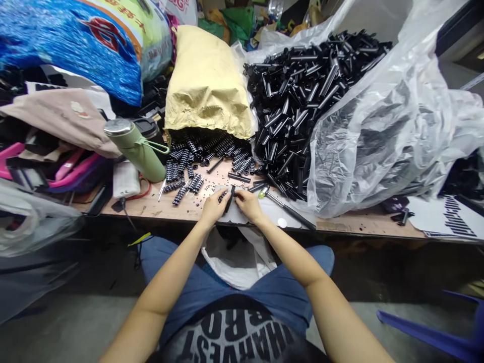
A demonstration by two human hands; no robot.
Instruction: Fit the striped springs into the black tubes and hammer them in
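Both hands meet at the table's front edge around a slim black plastic piece (229,199), which points away from me. My left hand (212,207) closes its fingers at the near left side of it, with a small ribbed black bit showing by the fingertips. My right hand (248,204) pinches the same piece from the right near its far end. Fingers partly hide the piece. Beyond them lies another black strip (239,177). Black-and-white ribbed rollers (181,194) lie to the left. A hammer (289,209) with a black handle rests to the right.
A yellow sack (209,80) spills ribbed rollers at the back. Many black plastic parts (298,111) heap out of a clear bag (355,156) at right. A green tumbler (141,156) and white power bank (126,179) stand left. An open white bag (236,259) hangs between my knees.
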